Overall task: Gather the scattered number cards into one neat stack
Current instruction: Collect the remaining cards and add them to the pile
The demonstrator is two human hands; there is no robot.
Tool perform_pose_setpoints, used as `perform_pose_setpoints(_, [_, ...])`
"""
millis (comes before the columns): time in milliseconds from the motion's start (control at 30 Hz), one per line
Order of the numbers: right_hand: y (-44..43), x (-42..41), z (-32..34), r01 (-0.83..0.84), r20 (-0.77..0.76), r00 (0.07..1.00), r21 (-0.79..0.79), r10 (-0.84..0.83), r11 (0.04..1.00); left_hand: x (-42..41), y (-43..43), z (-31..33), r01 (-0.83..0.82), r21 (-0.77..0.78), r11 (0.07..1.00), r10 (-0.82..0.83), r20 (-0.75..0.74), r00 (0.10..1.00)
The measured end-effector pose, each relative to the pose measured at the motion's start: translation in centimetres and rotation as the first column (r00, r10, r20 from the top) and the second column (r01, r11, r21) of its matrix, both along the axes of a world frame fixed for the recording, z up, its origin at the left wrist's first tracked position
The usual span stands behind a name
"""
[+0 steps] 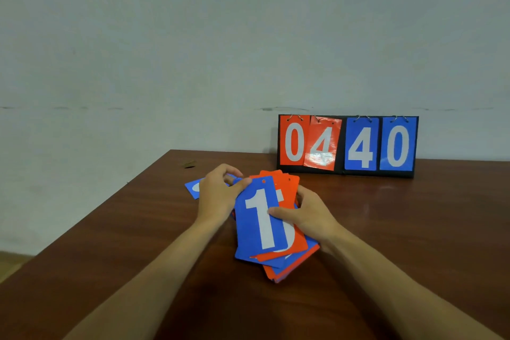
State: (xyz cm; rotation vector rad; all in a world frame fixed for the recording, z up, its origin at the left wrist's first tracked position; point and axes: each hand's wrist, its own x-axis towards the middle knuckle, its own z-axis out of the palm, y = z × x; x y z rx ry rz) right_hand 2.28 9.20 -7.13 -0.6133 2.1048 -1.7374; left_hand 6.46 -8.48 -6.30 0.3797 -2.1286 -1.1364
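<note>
Brown wood-grain table (400,229) seen from above, w/ a flip scoreboard (361,146) standing upright at its far edge, against a pale grey-green wall (193,36). The scoreboard is black & shows four number cards hung on metal rings: orange 0, orange 4, blue 4, blue 0. The orange 4 hangs a bit skewed.

In front of the scoreboard & off to its left, nearer the person, is the card stack (287,262): a loose, fanned pile of orange & blue cards, edges not yet squared. On top lies a blue "1" card (259,218) w/ a white numeral & a punched hole at its far end. Just under it an orange card (289,193) sticks out to the right, its white numeral mostly covered. Can't tell if the pile's near end rests on the table or is lifted.

Both bare forearms reach in from the bottom of the view. The left hand (218,196) pinches the pile's far left corner, thumb on the blue "1" card, fingers curled behind. The right hand (309,215) grasps the pile's right edge, thumb pressed on the face of the top card, fingers wrapped round the side.

Further left of the scoreboard than the pile, a stray blue card (193,188) lies flat on the table, partly hidden behind the left hand; only a bit of its white numeral shows.
</note>
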Motion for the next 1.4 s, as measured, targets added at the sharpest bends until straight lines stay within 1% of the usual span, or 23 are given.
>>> perform_pose_setpoints(100, [-0.7,-1.3,-0.2,0.067,-0.014,0.998,-0.019,-0.067,0.998,-1.0,-2.8,-0.8,-0.041,-0.038,0.998,0.042,0.036,0.998])
perform_pose_setpoints(167, [-0.8,-2.3,-0.5,0.134,-0.006,0.991,-0.060,-0.134,0.989,-1.6,-5.7,-1.7,-0.032,-0.175,0.984,0.066,0.193,0.979])
perform_pose_setpoints(233, [-0.6,-3.1,-1.0,0.183,-0.004,0.983,-0.086,-0.184,0.979,-2.2,-8.6,-2.7,0.058,-0.435,0.898,0.136,0.402,0.905])
perform_pose_setpoints(267, [-0.6,-3.4,-1.4,0.195,-0.001,0.981,-0.094,-0.196,0.976,-2.5,-9.8,-3.1,0.104,-0.532,0.840,0.188,0.467,0.864])
perform_pose_setpoints(300, [-0.5,-3.7,-1.7,0.199,0.003,0.980,-0.093,-0.200,0.976,-2.8,-10.8,-3.4,0.137,-0.580,0.803,0.226,0.509,0.831])
perform_pose_setpoints(367, [-0.4,-4.0,-2.2,0.198,0.004,0.980,-0.071,-0.198,0.978,-3.2,-11.9,-3.7,0.171,-0.569,0.804,0.236,0.570,0.787])
perform_pose_setpoints(433, [-0.4,-4.3,-2.5,0.191,-0.006,0.981,-0.054,-0.192,0.980,-3.6,-12.4,-3.7,0.168,-0.536,0.827,0.212,0.574,0.791])
perform_pose_setpoints(600, [-0.4,-4.5,-2.6,0.198,-0.001,0.980,-0.034,-0.198,0.980,-2.9,-11.2,-3.1,0.228,-0.694,0.683,0.260,0.522,0.813])
perform_pose_setpoints(700, [-0.2,-4.2,-2.5,0.217,0.018,0.976,-0.049,-0.216,0.975,-1.8,-10.1,-2.6,0.155,-0.759,0.632,0.285,0.414,0.864])
perform_pose_setpoints(733, [0.0,-4.0,-2.4,0.226,0.026,0.974,-0.064,-0.225,0.972,-1.3,-9.7,-2.4,0.096,-0.750,0.654,0.268,0.349,0.898])
perform_pose_setpoints(767, [0.1,-3.8,-2.4,0.237,0.031,0.971,-0.079,-0.235,0.968,-0.8,-9.1,-2.1,0.027,-0.703,0.710,0.237,0.276,0.932])
perform_pose_setpoints(800, [0.3,-3.6,-2.3,0.251,0.036,0.968,-0.091,-0.249,0.964,-0.3,-8.4,-1.7,-0.041,-0.600,0.799,0.191,0.189,0.963])
perform_pose_setpoints(833, [0.5,-3.3,-2.2,0.266,0.041,0.964,-0.100,-0.264,0.959,0.3,-7.6,-1.2,-0.091,-0.425,0.901,0.151,0.109,0.983])
perform_pose_setpoints(867, [0.8,-3.0,-2.2,0.279,0.047,0.960,-0.108,-0.275,0.954,0.9,-6.6,-0.7,-0.087,-0.193,0.977,0.096,0.040,0.995])
perform_pose_setpoints(900, [1.2,-2.7,-2.1,0.287,0.052,0.958,-0.115,-0.283,0.951,1.3,-5.5,-0.2,-0.031,0.043,0.999,0.031,-0.007,0.999])
perform_pose_setpoints(933, [1.6,-2.4,-2.0,0.291,0.050,0.957,-0.121,-0.287,0.949,1.7,-4.4,0.1,0.045,0.233,0.971,-0.038,-0.037,0.999])
perform_pose_setpoints(967, [2.0,-2.0,-1.8,0.290,0.044,0.957,-0.132,-0.287,0.948,1.9,-3.2,0.2,0.099,0.339,0.935,-0.095,-0.028,0.995])
perform_pose_setpoints(1000, [2.5,-1.7,-1.6,0.285,0.036,0.958,-0.146,-0.283,0.947,2.2,-1.9,0.2,0.140,0.383,0.913,-0.149,-0.005,0.989])
perform_pose_setpoints(1033, [3.0,-1.3,-1.3,0.274,0.027,0.961,-0.163,-0.273,0.948,2.3,-0.6,0.0,0.161,0.359,0.919,-0.186,0.037,0.982])
perform_pose_setpoints(1133, [4.8,-0.1,-0.2,0.216,0.002,0.975,-0.190,-0.220,0.958,2.2,3.0,-0.8,0.150,0.132,0.980,-0.173,0.182,0.968])
perform_pose_setpoints(1167, [5.5,0.2,0.1,0.202,-0.005,0.978,-0.198,-0.207,0.959,2.2,4.2,-1.0,0.136,0.099,0.986,-0.155,0.215,0.964])
perform_pose_setpoints(1267, [7.6,0.7,0.8,0.196,-0.030,0.978,-0.230,-0.208,0.953,2.1,7.3,-1.3,0.101,0.150,0.983,-0.135,0.236,0.962])
perform_pose_setpoints(1400, [10.2,0.9,1.4,0.211,-0.156,0.954,-0.249,-0.254,0.945,1.4,11.0,-1.2,0.211,0.195,0.958,-0.251,0.210,0.945])
